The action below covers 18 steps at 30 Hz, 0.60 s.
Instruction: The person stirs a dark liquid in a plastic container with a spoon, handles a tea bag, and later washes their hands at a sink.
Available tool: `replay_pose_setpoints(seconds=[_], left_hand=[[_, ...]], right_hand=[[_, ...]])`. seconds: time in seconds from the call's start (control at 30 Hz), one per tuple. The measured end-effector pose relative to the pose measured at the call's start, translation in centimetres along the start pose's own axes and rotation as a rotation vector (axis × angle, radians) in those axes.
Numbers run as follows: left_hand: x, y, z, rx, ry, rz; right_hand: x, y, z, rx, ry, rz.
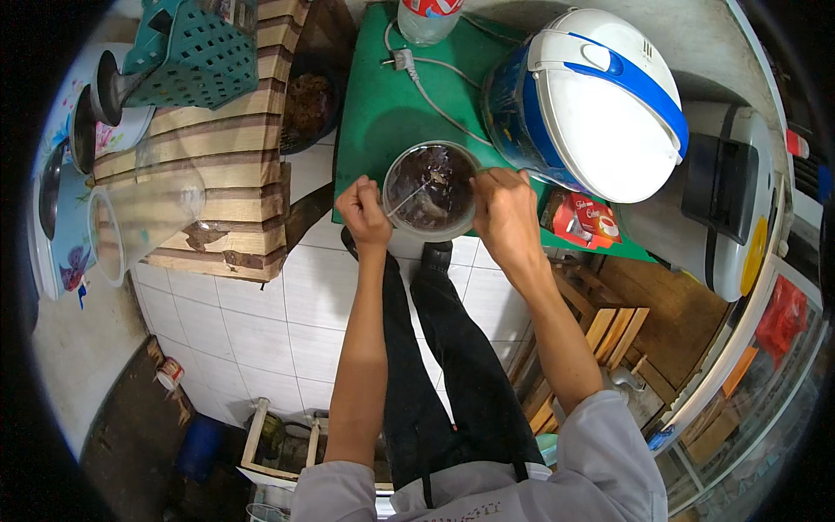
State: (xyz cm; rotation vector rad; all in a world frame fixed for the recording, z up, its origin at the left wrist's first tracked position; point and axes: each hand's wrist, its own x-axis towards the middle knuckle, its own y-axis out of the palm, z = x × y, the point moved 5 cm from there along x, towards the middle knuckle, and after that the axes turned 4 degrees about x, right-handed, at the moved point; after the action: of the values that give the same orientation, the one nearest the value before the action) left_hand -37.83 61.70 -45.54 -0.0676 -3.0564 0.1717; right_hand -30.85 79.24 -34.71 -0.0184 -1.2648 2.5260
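Note:
A round, clear tub (432, 190) with dark contents sits between my two hands, over the front edge of the green table (378, 130). Something pale and thin crosses the dark surface inside it. My left hand (365, 212) has its fingers curled at the tub's left side, beside the end of the thin pale thing. Whether it pinches that thing or the rim is too small to tell. My right hand (505, 205) grips the tub's right rim, thumb and fingers bent around it. The tub's underside is hidden.
Behind the tub are a plug with a grey cord (408, 62) and a plastic bottle (429, 23). A blue-and-white rice cooker (600, 104) and a red packet (587, 222) stand right. A slatted wooden bench (222, 163) at left bears a teal basket (196, 59) and a clear container (150, 215).

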Motion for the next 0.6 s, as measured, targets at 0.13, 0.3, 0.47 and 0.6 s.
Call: replay_pose_setpoints(seconds=[0.13,0.3,0.47,0.6], left_hand=[[-0.1,-0.1,0.4,-0.017,-0.012,-0.017],[-0.1,0.0,0.5,-0.024,-0.018,-0.039],[0.0,-0.1,0.5,-0.019,-0.011,0.011],[0.0,-0.1,0.5,-0.007,0.004,-0.004]], right_hand=[[-0.2,0.1,-0.5,-0.068,0.078,0.152],[-0.2,0.3,-0.5,-0.057,0.036,0.069],[0.3,-0.8,0.3,-0.06,0.075,0.108],[0.2,-1.8,0.9,-0.056,0.064,0.088]])
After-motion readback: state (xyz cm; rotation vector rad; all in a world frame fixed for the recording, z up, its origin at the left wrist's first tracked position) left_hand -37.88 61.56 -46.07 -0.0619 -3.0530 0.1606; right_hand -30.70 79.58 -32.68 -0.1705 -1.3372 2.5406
